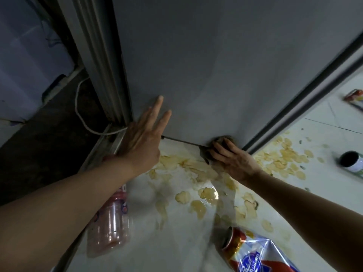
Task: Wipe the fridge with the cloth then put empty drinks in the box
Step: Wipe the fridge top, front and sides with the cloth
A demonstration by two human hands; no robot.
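- The left hand lies flat against the lower edge of the grey fridge; its fingers are straight, spread a little, and hold nothing.
- The right hand presses a dark cloth against the fridge's bottom corner; its fingers curl over the cloth, which bunches out just beyond the fingertips.
- The cloth sits where the fridge meets the white floor, beside the dark door seam that runs up to the right of the right fingers.
- Yellowish spill patches spread over the floor below both hands and out past the right wrist.
- A clear plastic bottle with a pink label lies on its side below the left forearm, well behind the left fingers.
- A red, white and blue can lies on its side near the bottom edge, below the right forearm, its open mouth turned toward the spill.
- A small dark-mouthed can lies to the right of the right hand, well apart from it; whether it is empty cannot be told.
- A white cord curls on the dark floor to the left of the left fingers.
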